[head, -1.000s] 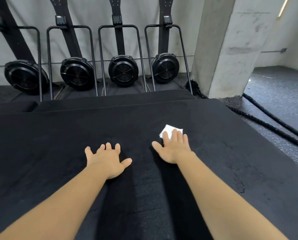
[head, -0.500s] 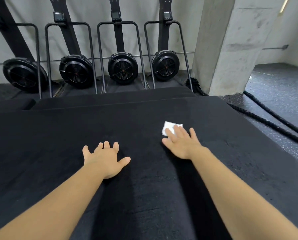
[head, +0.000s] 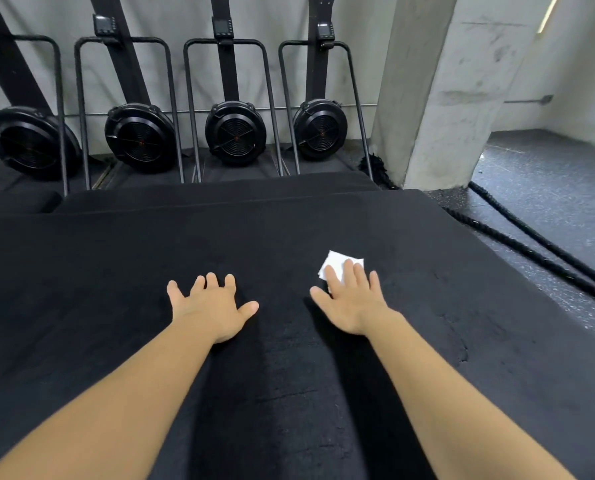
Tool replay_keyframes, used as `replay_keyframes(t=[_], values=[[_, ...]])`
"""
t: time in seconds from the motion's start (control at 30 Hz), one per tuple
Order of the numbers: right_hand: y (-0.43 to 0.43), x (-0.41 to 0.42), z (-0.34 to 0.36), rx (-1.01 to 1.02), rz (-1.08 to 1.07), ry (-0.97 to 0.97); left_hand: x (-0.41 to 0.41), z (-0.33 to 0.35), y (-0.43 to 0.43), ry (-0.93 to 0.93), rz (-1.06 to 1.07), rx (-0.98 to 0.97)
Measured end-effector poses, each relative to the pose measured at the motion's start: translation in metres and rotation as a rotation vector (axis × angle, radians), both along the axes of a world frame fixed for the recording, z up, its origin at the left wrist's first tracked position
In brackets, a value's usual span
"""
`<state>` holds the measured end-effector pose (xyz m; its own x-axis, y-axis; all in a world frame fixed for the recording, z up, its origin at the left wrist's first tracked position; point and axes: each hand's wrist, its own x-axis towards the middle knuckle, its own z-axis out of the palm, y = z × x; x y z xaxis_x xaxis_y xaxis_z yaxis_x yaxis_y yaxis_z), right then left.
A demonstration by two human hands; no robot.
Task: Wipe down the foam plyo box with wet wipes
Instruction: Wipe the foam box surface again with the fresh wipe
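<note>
The black foam plyo box [head: 116, 289] fills the lower part of the view with its wide flat top. A folded white wet wipe [head: 337, 263] lies on that top, right of centre. My right hand [head: 351, 303] presses flat on the wipe with straight fingers, covering its near part. My left hand [head: 209, 306] rests flat on the bare box top with fingers spread, about a hand's width left of the right one.
Several black rowing machines [head: 235, 133] stand upright against the wall behind the box. A concrete pillar [head: 445, 91] rises at the back right. Thick black battle ropes [head: 531, 247] run along the speckled rubber floor [head: 548, 188] to the right of the box.
My right hand slid the wipe to the right and away, then back a little toward me. The left hand stayed planted in about the same spot.
</note>
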<state>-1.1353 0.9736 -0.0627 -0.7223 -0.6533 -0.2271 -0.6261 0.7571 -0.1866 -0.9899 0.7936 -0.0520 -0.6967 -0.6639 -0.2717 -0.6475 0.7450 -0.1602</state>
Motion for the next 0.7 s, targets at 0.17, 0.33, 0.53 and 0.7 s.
replay_keyframes(t=[0.17,0.33,0.53,0.7], values=[[0.0,0.076,-0.002,0.017,0.174,0.002,0.017,-0.004,0.021,0.12,0.03,-0.017],[0.008,0.065,0.004,0.048,0.265,0.027,0.038,0.002,0.034,0.136,-0.033,-0.038],[0.029,-0.006,0.005,0.054,0.087,0.038,0.044,0.006,0.052,0.107,-0.087,0.028],[0.043,-0.049,0.007,0.069,-0.04,0.049,0.04,0.007,0.05,0.036,-0.061,0.072]])
